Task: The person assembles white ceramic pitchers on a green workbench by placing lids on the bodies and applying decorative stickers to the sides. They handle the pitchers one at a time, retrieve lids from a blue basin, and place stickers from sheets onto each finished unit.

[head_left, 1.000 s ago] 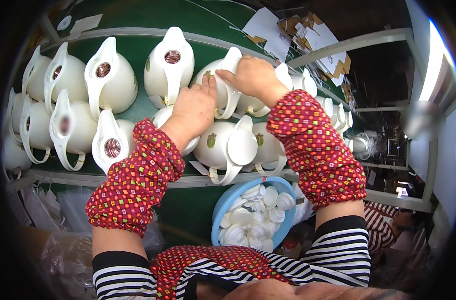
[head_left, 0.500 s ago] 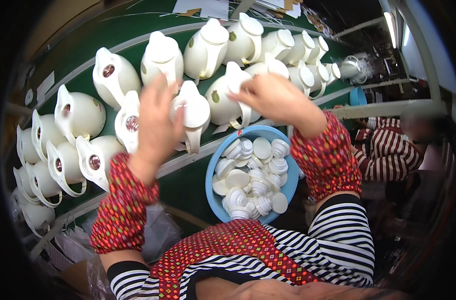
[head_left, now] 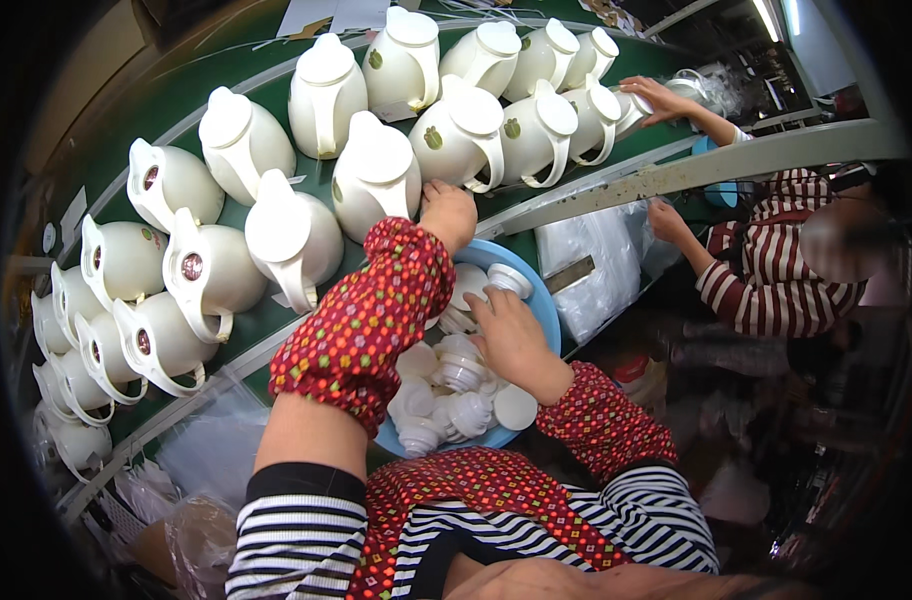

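My right hand (head_left: 516,335) is down in a light blue basin (head_left: 548,310), fingers spread over white jug lids (head_left: 466,365), close to one lid (head_left: 509,281) at the far side. Past the basin's far rim, my left hand (head_left: 448,213) is curled beside the lower part of a lidded cream jug (head_left: 348,195). Its fingers are partly hidden, so what it grips cannot be made out. Another lidded jug (head_left: 316,240) stands left of that one. Farther left, jugs such as this one (head_left: 241,265) have uncovered mouths with reddish, shiny insides.
Two rows of cream jugs stand on a green bench (head_left: 231,345). At right, a co-worker's hand (head_left: 656,98) touches the end jug. A metal rail (head_left: 696,175) crosses near a stack of clear plastic bags (head_left: 596,260). More plastic (head_left: 211,440) lies lower left.
My right hand has come down from the jugs into the basin. My left hand has moved right, toward the basin's far rim. A co-worker's hand has reached the end jug. The view has shifted.
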### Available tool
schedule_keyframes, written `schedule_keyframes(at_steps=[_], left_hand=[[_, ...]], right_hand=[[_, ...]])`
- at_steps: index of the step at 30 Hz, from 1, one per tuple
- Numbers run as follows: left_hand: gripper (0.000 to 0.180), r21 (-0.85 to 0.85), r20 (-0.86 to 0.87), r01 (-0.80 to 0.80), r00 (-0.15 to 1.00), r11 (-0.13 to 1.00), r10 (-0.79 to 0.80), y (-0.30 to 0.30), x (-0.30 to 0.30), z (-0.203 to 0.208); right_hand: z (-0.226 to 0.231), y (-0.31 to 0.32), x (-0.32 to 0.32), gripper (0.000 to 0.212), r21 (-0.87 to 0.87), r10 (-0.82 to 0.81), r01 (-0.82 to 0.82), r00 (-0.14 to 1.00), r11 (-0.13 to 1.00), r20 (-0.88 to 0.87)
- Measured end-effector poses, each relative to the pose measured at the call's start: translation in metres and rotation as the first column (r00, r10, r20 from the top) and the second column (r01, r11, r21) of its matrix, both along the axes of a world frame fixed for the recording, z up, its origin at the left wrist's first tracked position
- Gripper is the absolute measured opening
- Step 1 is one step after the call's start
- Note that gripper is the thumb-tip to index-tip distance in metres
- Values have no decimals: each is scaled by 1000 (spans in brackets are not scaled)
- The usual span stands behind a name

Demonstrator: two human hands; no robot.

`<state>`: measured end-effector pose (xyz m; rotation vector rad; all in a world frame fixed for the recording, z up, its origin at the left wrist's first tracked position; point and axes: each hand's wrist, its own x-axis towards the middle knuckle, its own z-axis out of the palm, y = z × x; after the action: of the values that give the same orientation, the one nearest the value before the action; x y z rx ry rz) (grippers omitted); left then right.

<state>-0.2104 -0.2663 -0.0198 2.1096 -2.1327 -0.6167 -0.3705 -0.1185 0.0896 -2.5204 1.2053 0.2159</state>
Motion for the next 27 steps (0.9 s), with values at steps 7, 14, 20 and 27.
schedule_keyframes(at_steps=[7, 14, 20, 27], left_hand=[[28, 228, -56, 7, 998, 974, 6, -24, -4, -17], [28, -97, -174, -100, 981, 990, 82, 20, -1, 69], [67, -391, -643, -336, 766, 857, 7, 167, 82, 150], [61, -58, -876, -961, 179, 270, 448, 357, 300, 96]], right_hand=[[-44, -33, -14, 47, -321, 415, -412, 907, 853, -62], [-80, -63, -1, 42, -156, 587, -645, 753, 748, -297], [-118, -76, -1, 45, -116, 562, -592, 799, 798, -212], [3, -58, 33, 76, 168, 356, -332, 923, 928, -144]])
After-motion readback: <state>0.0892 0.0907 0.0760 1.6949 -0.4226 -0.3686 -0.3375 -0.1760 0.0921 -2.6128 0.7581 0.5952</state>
